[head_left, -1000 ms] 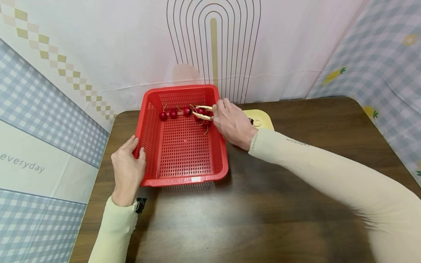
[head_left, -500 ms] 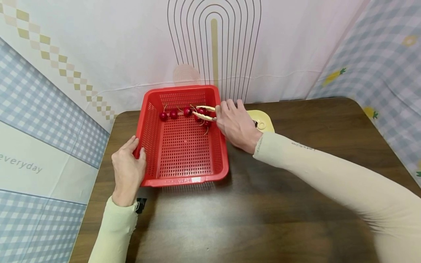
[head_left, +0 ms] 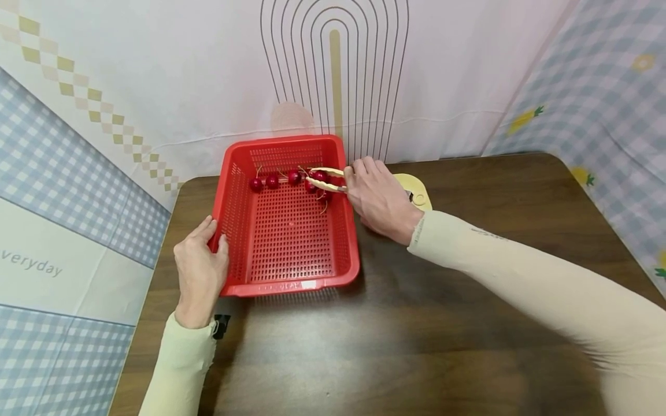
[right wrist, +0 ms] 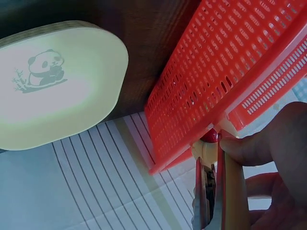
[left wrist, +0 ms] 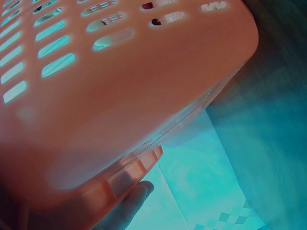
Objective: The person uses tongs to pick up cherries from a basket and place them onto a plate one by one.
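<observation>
My left hand (head_left: 200, 266) grips the left rim of a red plastic basket (head_left: 288, 284); its fingertips (left wrist: 144, 189) show at the rim in the left wrist view. My right hand (head_left: 380, 199) holds metal tongs (head_left: 329, 186) with pale yellow tips, reaching over the basket's right rim. A dark red cherry (head_left: 319, 175) is between the tips, also visible as a red cherry (right wrist: 211, 135) in the right wrist view. Close by on the basket floor are other cherries (head_left: 310, 186) with stems. A row of cherries (head_left: 272, 181) runs left along the back.
A pale yellow rounded plate (right wrist: 103, 91) with a panda print sits to the right of the basket, partly hidden behind my right hand in the head view. A patterned cloth wall (head_left: 208, 75) rises behind the dark wooden table (head_left: 395, 329).
My right hand has drawn back a little to the right with the tongs, and the cherry between the tips has shifted slightly right with them. My left hand keeps its hold on the basket.
</observation>
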{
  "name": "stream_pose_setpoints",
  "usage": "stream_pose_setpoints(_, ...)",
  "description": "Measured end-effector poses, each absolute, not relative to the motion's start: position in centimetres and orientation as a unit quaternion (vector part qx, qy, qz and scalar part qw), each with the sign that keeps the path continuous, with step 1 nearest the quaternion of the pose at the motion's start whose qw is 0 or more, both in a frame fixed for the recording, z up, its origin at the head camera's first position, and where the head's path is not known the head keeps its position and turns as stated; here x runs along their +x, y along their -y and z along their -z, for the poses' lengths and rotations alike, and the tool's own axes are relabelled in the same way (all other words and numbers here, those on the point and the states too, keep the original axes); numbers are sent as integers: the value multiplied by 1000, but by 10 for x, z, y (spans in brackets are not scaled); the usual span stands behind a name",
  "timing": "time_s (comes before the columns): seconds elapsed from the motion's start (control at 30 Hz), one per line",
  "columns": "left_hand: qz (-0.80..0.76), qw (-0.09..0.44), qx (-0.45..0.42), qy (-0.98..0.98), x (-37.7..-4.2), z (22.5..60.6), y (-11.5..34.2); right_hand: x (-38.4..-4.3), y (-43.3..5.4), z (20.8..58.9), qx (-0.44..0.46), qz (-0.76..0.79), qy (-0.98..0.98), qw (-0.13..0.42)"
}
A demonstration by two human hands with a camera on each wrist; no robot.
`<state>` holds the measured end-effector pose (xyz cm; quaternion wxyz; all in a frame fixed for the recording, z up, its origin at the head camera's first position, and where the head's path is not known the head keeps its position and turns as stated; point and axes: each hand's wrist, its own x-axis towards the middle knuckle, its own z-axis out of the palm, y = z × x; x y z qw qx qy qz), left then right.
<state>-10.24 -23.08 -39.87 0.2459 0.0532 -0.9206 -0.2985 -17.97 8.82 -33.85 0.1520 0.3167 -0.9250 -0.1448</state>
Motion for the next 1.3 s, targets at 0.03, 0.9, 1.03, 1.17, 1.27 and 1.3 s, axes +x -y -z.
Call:
stream_pose_setpoints(0.03, 299, 246, 53, 921, -102, 399, 231, -179, -90, 337, 318, 140, 926, 151)
stream_pose_setpoints(0.9, 301, 240, 56, 921, -101, 397, 230, -163, -122, 322, 327, 72, 926, 176)
stream_pose_setpoints(1.03, 298, 240, 59, 922, -102, 397, 231, -158, -127, 323, 325, 60, 927, 177)
stream_pose_setpoints(1.17, 298, 238, 59, 922, -102, 397, 230, -155, -133, 324, 318, 47, 931, 176)
stream_pose_setpoints(1.27, 297, 240, 58, 922, -102, 398, 230, -154, -137, 325, 312, 38, 933, 177)
stream_pose_setpoints(1.3, 296, 241, 57, 922, -102, 398, 230, -154, -139, 325, 311, 34, 933, 178)
